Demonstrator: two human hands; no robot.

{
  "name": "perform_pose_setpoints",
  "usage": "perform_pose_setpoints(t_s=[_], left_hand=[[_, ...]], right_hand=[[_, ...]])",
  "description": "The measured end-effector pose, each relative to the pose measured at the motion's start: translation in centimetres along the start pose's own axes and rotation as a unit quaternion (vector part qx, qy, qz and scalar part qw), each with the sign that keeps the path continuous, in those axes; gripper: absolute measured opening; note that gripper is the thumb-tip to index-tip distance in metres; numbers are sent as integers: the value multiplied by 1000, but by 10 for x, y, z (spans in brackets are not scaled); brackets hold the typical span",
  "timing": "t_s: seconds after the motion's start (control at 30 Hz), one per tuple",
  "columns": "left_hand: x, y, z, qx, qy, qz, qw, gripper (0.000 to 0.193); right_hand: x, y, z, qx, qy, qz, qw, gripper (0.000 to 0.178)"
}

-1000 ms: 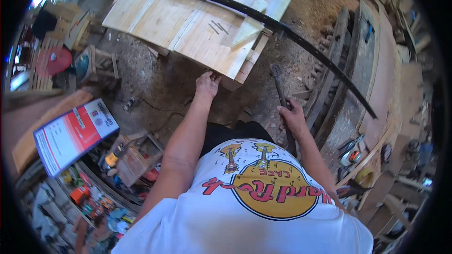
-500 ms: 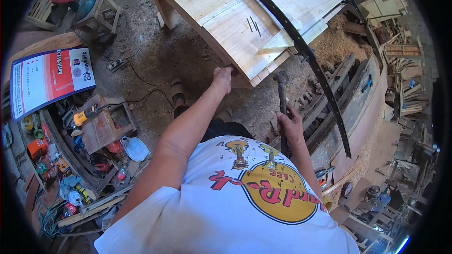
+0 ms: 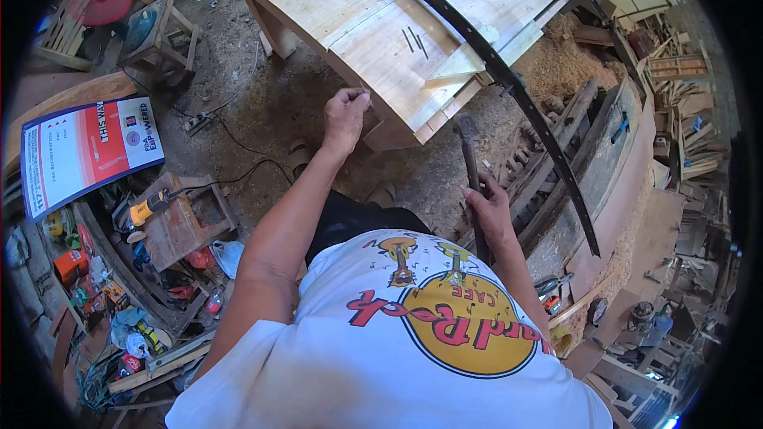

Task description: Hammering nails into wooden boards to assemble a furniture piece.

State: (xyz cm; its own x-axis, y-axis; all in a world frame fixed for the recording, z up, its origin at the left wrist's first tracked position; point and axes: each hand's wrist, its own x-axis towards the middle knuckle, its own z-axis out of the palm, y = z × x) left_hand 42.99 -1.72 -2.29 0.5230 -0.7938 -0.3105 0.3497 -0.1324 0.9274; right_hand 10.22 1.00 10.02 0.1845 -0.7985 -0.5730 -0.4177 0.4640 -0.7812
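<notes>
Firstly, on markings: a printed panel (image 3: 91,147) at the left shows white, red and blue areas, with heavy lettering on the red band, small logo blocks and finer lines on the white part. My white T-shirt (image 3: 342,377) carries red and yellow lettering, a yellow disc (image 3: 469,338) rimmed in dark, and two guitar figures; the lettering is inverted from my viewpoint.

The work surface is a wooden table (image 3: 318,4) of pale joined boards, grain and seams visible. On its top, toward the near right corner, lie three slim dark pieces (image 3: 415,43). A black strip (image 3: 548,137) with holes along it arches from the far side to the right.

My left hand (image 3: 344,121) is at the table's near edge, fingers curled and fingertips together; I cannot tell whether they pinch something small or touch the wood. My right hand (image 3: 489,206) grips a hammer (image 3: 470,157) by the handle, its head pointing far, just beside the table's near right corner.

The room is a workshop with a dirt floor (image 3: 230,56). To the left, a yellow power tool (image 3: 147,208) rests on a low wooden stool (image 3: 176,230). To the right are weathered timbers (image 3: 592,160), with a sawdust heap (image 3: 572,63) farther off.
</notes>
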Motion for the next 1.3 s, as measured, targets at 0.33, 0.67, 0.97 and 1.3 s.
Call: perform_pose_setpoints(t_s=[0.33,0.67,0.97,1.3], left_hand=[[11,15,25,141,-63,111,982,19],[16,14,30,251,-106,179,945,17],[17,13,27,310,-111,243,912,18],[23,5,24,319,-131,255,903,14]], right_hand=[[-10,-10,1,-17,7,-13,1000,43],[-15,-14,1,-4,17,-61,998,27],[4,-15,12,-85,32,-105,990,21],[5,-67,34,-184,75,-205,958,33]])
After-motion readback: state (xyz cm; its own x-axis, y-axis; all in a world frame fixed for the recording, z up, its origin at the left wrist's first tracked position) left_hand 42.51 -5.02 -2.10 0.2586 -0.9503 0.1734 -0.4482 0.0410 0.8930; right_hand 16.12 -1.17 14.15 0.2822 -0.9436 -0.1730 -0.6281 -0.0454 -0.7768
